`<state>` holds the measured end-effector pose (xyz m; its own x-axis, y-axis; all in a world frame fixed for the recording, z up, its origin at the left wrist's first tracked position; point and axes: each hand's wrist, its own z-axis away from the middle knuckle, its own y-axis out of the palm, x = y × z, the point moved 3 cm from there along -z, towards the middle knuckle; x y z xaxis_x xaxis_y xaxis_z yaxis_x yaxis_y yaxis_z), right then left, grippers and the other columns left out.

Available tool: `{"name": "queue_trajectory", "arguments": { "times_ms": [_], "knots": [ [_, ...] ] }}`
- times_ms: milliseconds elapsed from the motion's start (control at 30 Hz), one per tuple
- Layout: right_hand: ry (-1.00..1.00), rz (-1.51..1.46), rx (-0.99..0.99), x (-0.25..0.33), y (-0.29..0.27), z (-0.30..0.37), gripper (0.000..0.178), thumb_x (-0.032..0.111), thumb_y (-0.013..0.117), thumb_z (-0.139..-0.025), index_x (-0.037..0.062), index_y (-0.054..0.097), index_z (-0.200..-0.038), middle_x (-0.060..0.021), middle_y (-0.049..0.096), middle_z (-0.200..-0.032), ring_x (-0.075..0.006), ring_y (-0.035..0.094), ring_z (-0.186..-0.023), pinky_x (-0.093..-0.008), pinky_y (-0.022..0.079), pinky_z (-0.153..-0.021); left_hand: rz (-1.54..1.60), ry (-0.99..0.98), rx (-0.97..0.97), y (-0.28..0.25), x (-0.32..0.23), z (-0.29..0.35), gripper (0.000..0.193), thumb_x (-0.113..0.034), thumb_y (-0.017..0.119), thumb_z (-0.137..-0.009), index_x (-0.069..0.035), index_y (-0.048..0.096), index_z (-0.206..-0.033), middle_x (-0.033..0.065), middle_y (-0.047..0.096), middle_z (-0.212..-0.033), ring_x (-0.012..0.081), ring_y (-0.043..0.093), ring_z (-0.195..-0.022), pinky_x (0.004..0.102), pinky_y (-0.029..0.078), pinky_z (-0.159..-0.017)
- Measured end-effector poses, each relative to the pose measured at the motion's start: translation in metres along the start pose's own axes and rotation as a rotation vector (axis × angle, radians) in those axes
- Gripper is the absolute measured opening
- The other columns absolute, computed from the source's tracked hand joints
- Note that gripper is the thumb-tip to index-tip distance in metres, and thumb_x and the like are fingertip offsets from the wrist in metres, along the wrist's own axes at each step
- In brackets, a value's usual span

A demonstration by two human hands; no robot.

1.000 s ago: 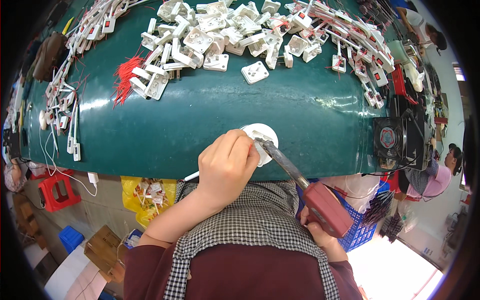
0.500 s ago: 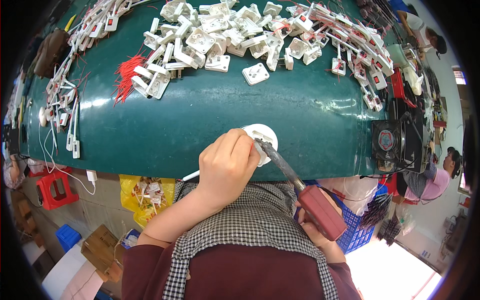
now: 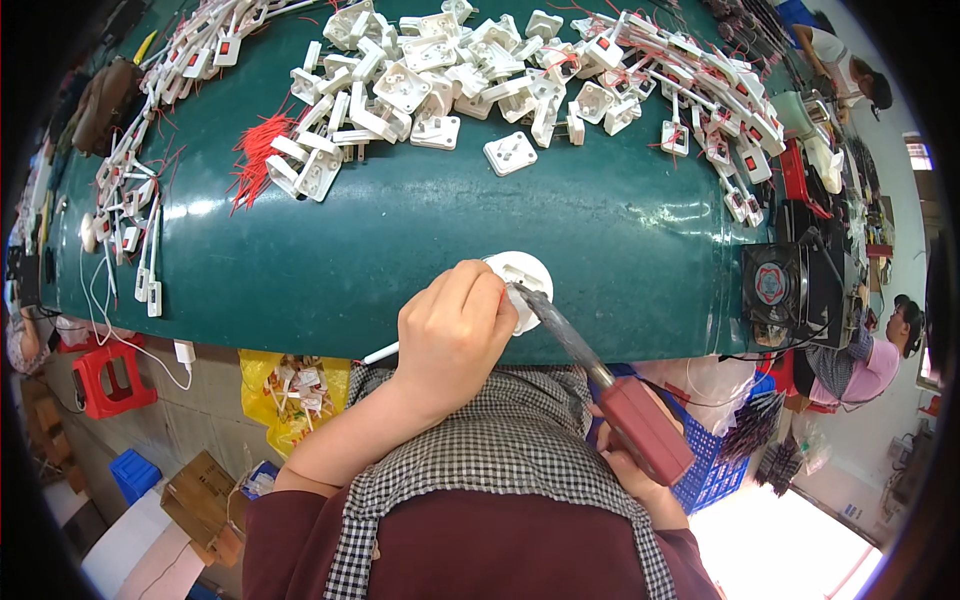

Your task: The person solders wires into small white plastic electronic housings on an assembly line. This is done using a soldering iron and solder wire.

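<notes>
A round white plastic piece point(image 3: 535, 268) lies near the front edge of the green table. My left hand point(image 3: 452, 325) is closed over its left side, fingertips pinched together; what they grip is mostly hidden, though a small reddish spot shows there. A thin white rod-like cable end point(image 3: 380, 353) sticks out to the left from behind this hand. With my right hand point(image 3: 628, 462) I grip the dark red handle of a soldering iron point(image 3: 640, 425), which partly covers my fingers. Its grey metal shaft slants up to the left, and the tip is at the round piece, beside my left fingertips.
White plug housings point(image 3: 405, 88) are heaped across the back. Red wires point(image 3: 260, 150) lie beside them. Switch leads point(image 3: 740, 120) are bundled on both sides. A fan point(image 3: 772, 282) stands at the right. Beneath the table are a blue crate point(image 3: 715, 470) and a yellow bag point(image 3: 258, 385).
</notes>
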<state>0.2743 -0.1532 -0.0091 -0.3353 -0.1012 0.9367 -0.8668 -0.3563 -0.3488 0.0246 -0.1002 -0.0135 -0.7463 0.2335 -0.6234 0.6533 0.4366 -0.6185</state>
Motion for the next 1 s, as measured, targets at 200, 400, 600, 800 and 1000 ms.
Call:
{"name": "queue_trajectory", "arguments": {
  "times_ms": [200, 400, 600, 800, 1000],
  "knots": [
    [0.014, -0.249, -0.04, -0.002, -0.007, 0.004, 0.064, 0.031, 0.078, -0.073, -0.0068, 0.051, -0.117, -0.0091, 0.066, -0.09, -0.0137, 0.06, -0.06, -0.0238, 0.048, -0.056, 0.008, -0.006, 0.012, 0.0, -0.002, -0.001, 0.016, 0.006, 0.067, -0.065, -0.001, 0.054, -0.073, 0.0093, 0.061, -0.078, 0.0232, 0.059, -0.061, 0.0311, 0.048, -0.052],
    [0.014, -0.598, 0.031, -0.001, 0.007, -0.075, 0.051, 0.026, 0.076, -0.076, -0.0016, 0.053, -0.112, -0.0074, 0.059, -0.094, -0.0151, 0.059, -0.077, -0.0278, 0.049, -0.068, 0.003, -0.018, 0.023, -0.003, 0.0, 0.0, 0.016, 0.004, 0.067, -0.066, -0.001, 0.055, -0.075, 0.0093, 0.061, -0.079, 0.0243, 0.06, -0.062, 0.032, 0.048, -0.053],
    [-0.189, -0.774, 0.205, -0.004, 0.053, -0.152, 0.089, 0.001, 0.075, -0.072, 0.0056, 0.024, -0.144, -0.0136, 0.054, -0.125, -0.0254, 0.056, -0.113, -0.0365, 0.045, -0.094, 0.008, -0.039, 0.09, -0.004, -0.001, -0.006, 0.016, 0.003, 0.067, -0.069, -0.002, 0.055, -0.077, 0.0086, 0.061, -0.08, 0.0241, 0.059, -0.066, 0.0332, 0.047, -0.057],
    [-0.166, -0.581, 0.317, -0.006, 0.058, -0.155, 0.096, 0.001, 0.075, -0.072, 0.0051, 0.015, -0.147, -0.0144, 0.054, -0.125, -0.0251, 0.056, -0.113, -0.0376, 0.043, -0.096, 0.098, -0.15, 0.219, -0.01, -0.004, -0.011, 0.012, 0.001, 0.064, -0.073, -0.002, 0.056, -0.081, 0.0099, 0.059, -0.092, 0.0258, 0.058, -0.081, 0.0322, 0.047, -0.069],
    [-0.361, -0.318, -0.026, -0.023, 0.075, -0.128, 0.102, 0.008, 0.079, -0.072, 0.0046, 0.01, -0.146, -0.016, 0.056, -0.118, -0.0262, 0.059, -0.107, -0.0367, 0.047, -0.091, 0.515, -0.173, 0.131, -0.002, 0.017, -0.001, 0.006, -0.005, 0.06, -0.083, 0.001, 0.06, -0.085, 0.0109, 0.061, -0.094, 0.0263, 0.055, -0.094, 0.033, 0.042, -0.086]
  ]
}}
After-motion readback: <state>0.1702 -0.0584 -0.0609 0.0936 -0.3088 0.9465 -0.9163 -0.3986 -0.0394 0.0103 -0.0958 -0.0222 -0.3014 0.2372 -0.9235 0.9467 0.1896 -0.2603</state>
